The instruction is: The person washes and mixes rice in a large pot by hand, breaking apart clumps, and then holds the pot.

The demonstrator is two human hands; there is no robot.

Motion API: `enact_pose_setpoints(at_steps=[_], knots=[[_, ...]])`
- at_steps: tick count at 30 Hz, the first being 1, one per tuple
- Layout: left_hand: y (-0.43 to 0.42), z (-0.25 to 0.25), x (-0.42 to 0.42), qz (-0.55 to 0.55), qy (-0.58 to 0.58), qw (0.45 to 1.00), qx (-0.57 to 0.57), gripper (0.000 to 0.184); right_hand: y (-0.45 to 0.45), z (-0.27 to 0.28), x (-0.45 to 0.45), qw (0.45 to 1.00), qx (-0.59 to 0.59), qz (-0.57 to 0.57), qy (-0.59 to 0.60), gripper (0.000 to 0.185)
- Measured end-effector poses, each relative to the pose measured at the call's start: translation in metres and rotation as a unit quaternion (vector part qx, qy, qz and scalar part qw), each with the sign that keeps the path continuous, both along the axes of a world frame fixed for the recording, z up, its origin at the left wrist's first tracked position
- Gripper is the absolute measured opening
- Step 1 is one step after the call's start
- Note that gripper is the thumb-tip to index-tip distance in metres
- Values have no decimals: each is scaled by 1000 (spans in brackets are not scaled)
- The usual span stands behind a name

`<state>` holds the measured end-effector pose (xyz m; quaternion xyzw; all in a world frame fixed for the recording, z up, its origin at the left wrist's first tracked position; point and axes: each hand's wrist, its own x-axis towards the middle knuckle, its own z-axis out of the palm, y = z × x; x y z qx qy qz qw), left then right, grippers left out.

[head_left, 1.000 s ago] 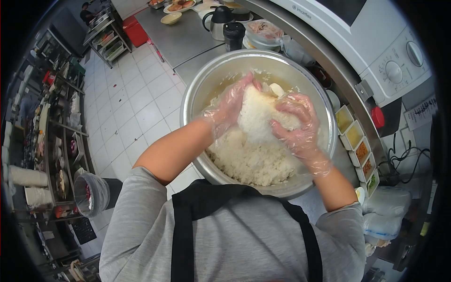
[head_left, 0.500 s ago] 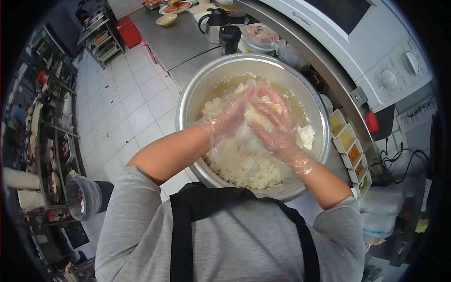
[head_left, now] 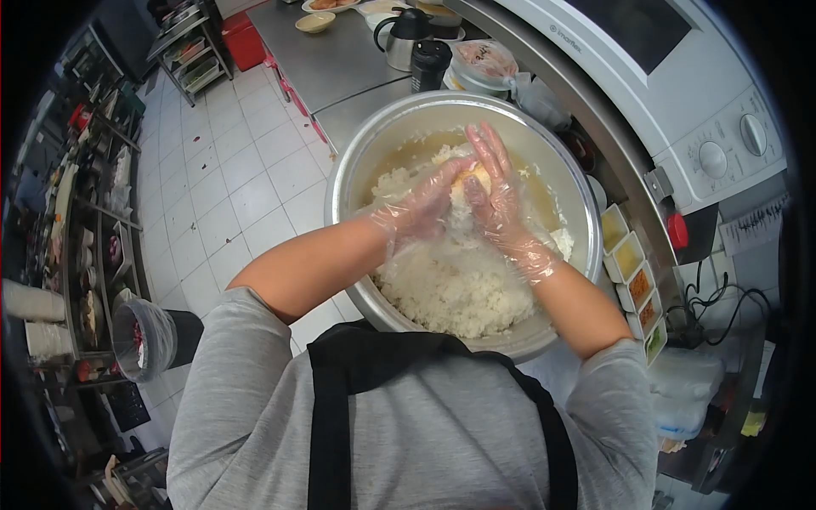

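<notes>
A large metal bowl [head_left: 340, 183] holds white rice [head_left: 455, 293], heaped at its near side, with some grains on the far wall. Over the bowl, my left hand [head_left: 425, 202] and my right hand [head_left: 500, 191], both in clear plastic gloves, press a clump of rice [head_left: 473, 180] with a yellowish part between them. The left fingers curl against the clump's left side. My right palm is at its right side, fingers pointing up and away. A small white lump [head_left: 562, 243] lies at the bowl's right wall.
Beyond the bowl are a black tumbler [head_left: 430, 65], a steel jug [head_left: 403, 38] and a bagged container [head_left: 483, 61]. A white oven [head_left: 680, 93] stands at right above trays of toppings [head_left: 630, 257]. A lined bin [head_left: 146, 340] is on the left.
The loose rice held between my hands has become a smaller clump. My hands have come closer together, and the right fingers have straightened upward.
</notes>
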<state>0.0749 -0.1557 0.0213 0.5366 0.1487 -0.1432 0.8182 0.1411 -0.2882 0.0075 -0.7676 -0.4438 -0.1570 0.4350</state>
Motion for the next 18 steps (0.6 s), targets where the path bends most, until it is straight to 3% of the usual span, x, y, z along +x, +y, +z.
enact_pose_setpoints(at_steps=[2, 4, 5, 7, 8, 11, 15, 18], knots=[[10, -68, 28, -62, -247, 965, 63, 74, 0, -13, 9, 1000, -2, -6, -7, 60], [10, -71, 26, -37, -262, 963, 46, 69, 5, -13, 4, 998, -4, -39, 45, 59], [0, -28, 9, 18, -159, 987, -1, 65, 9, -12, 1, 996, -4, -56, 70, 58], [-8, -8, 6, 86, -65, 993, -57, 57, 16, -14, -15, 994, -6, -83, 76, 56], [-8, -16, 12, 100, -78, 990, -66, 52, 17, -14, -24, 992, -7, -96, 78, 55], [4, -7, 13, 69, -85, 992, -60, 45, 13, -7, -43, 986, -127, -83, -73, 62], [-3, -37, 23, 80, -169, 982, -34, 44, 6, -2, -31, 979, -166, -58, -100, 71], [1, -27, 28, 82, -214, 945, 233, 47, 2, 1, -4, 986, -140, -36, -87, 66]])
